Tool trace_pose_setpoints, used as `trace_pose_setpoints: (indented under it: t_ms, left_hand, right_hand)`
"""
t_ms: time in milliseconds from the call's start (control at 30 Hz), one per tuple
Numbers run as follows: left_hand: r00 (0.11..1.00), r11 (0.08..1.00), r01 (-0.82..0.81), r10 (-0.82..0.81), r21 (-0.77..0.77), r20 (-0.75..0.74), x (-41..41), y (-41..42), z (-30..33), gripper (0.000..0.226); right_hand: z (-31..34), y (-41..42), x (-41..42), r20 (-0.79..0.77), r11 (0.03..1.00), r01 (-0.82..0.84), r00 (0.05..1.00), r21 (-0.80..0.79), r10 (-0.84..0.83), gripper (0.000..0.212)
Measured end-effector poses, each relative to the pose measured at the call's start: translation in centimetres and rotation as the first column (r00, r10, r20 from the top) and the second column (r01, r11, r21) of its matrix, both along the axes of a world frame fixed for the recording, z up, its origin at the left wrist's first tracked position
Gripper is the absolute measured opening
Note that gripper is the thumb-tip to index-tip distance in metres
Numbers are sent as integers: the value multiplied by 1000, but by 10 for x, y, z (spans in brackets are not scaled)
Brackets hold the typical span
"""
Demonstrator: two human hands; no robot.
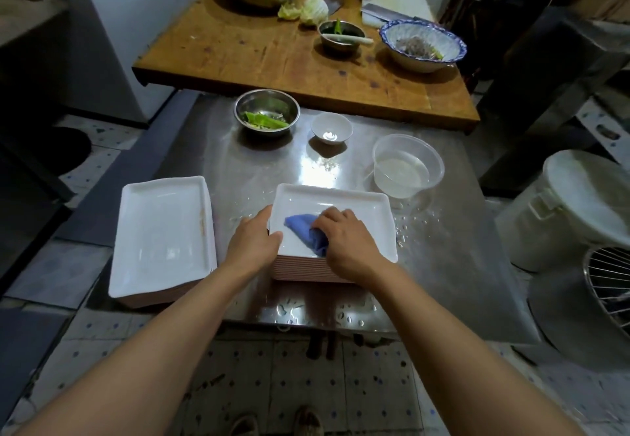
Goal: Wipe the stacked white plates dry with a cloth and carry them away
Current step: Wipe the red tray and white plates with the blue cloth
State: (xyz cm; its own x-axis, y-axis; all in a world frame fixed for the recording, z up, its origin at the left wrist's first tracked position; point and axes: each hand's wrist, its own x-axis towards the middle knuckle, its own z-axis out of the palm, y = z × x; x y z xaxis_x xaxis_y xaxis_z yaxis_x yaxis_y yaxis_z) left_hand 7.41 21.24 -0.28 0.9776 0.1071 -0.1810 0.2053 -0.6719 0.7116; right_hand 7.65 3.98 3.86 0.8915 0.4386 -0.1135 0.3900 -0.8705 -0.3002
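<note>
A tall stack of white rectangular plates point(361, 210) stands in the middle of the wet steel table point(453, 265). My right hand point(347, 241) holds a bunched blue cloth point(306, 231) and presses it onto the top plate's near left part. My left hand point(254, 243) grips the left rim of that top plate, thumb on the rim. A second, lower stack of the same white plates point(163, 234) sits to the left, overhanging the table's left edge.
Behind the stacks stand a steel bowl with greens point(266, 117), a small white bowl point(331, 127) and a clear tub of water point(407, 166). A wooden table point(238, 50) with bowls and vegetables lies beyond. A white bucket point(572, 210) and wire rack point(610, 282) stand right.
</note>
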Motion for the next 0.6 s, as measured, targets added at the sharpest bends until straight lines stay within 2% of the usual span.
trace_pose_setpoints:
  t_ms: [67,167,267,333,433,500,567,600]
  left_hand:
    - [1000,1000,-2,3,29,-11,0,0,1,50]
    - [999,995,-15,18,95,-36,-1,-2,3,48]
    - [999,990,-23,27,138,-26,-2,-6,5,44]
    - [999,988,-25,28,155,-20,-2,-7,6,43]
    - [999,980,-16,24,197,-38,-4,-9,10,42]
    - [997,955,-39,55,293,-47,-7,-12,17,41]
    - [995,914,-95,94,394,23,-14,-20,26,44]
    - [994,902,-92,60,423,89,-19,-26,30,46]
  right_hand:
    - [4,-14,-12,-31,1000,22,999,0,-22,13]
    - [10,-38,-29,19,988,102,995,-119,-101,14]
    - [17,-60,-42,99,955,129,989,-266,-105,21]
    - [18,-68,-47,105,944,139,988,-300,-112,28]
    - [19,-75,-51,94,952,227,973,-207,-211,28]
    - [21,-81,-52,105,939,329,942,-103,-319,24]
    - [25,-91,-52,123,909,416,903,-9,-411,23]
    - [29,-95,-52,123,897,439,889,50,-442,23]
